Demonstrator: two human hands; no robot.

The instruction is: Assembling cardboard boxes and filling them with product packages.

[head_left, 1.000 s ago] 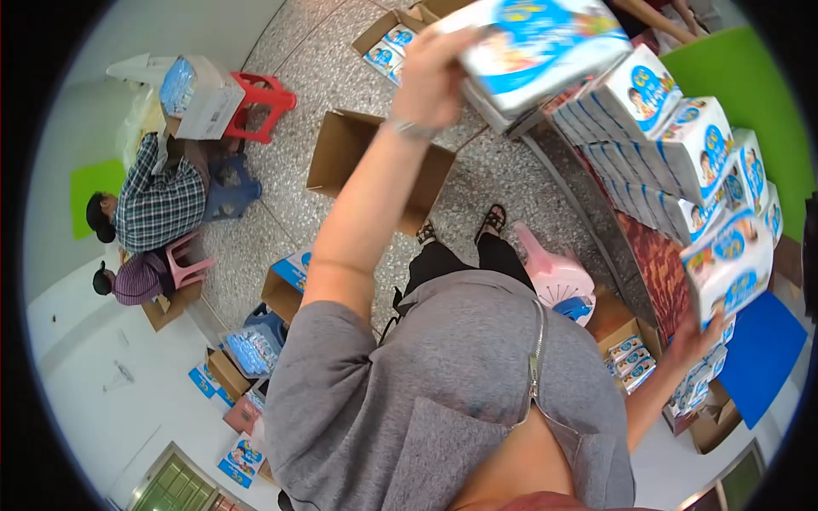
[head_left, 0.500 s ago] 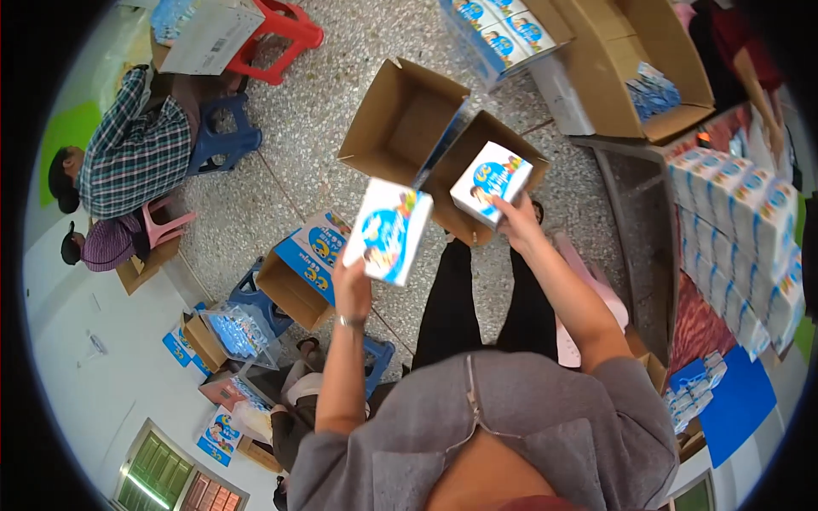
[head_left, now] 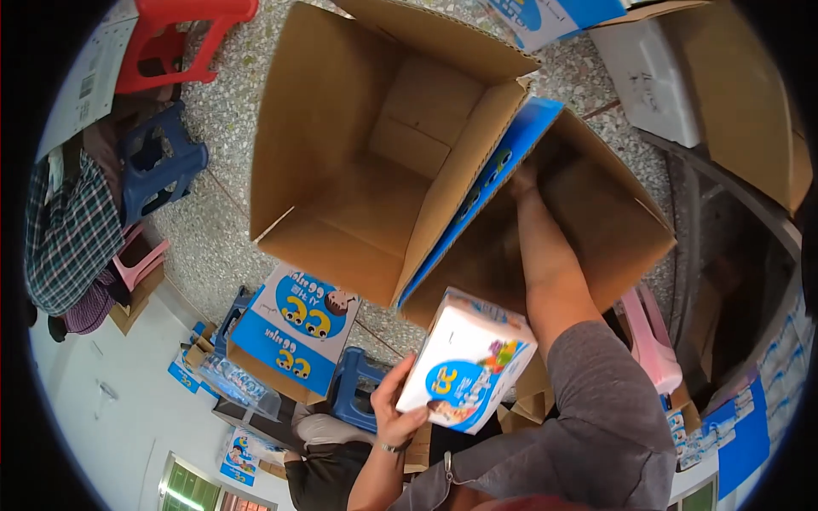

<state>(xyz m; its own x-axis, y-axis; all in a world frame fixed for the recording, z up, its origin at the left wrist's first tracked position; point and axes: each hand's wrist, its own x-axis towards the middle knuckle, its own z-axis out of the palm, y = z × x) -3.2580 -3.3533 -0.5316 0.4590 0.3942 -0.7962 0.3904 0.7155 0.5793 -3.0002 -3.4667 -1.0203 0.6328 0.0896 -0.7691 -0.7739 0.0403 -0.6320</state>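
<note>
Left hand [head_left: 392,410] pinches a white-and-blue pack [head_left: 464,366] at its near left corner, thumb over the printed face, fingers along the side edge. From this hand the pack extends right and far, its long axis seeming to slant from near left to far right, the printed face tilted upward. Just beside the pack on its right is the right forearm [head_left: 550,247]; whether they touch I cannot tell. Left of the pack is a printed carton [head_left: 311,319], next to a blue stool [head_left: 356,392]; a pink stool [head_left: 659,359] is to the right.

Beyond the pack's far end opens the right carton [head_left: 596,200], its near rim overlapped in view by the pack and its mouth crossed by the right forearm. Deep inside, the right hand [head_left: 524,180] is by the left wall, mostly hidden; whether it is spread or gripping anything cannot be told. Close against that wall is the open left carton [head_left: 324,136]. Farther off are a red stool [head_left: 196,10] at far left and a white box [head_left: 648,81] at far right.
</note>
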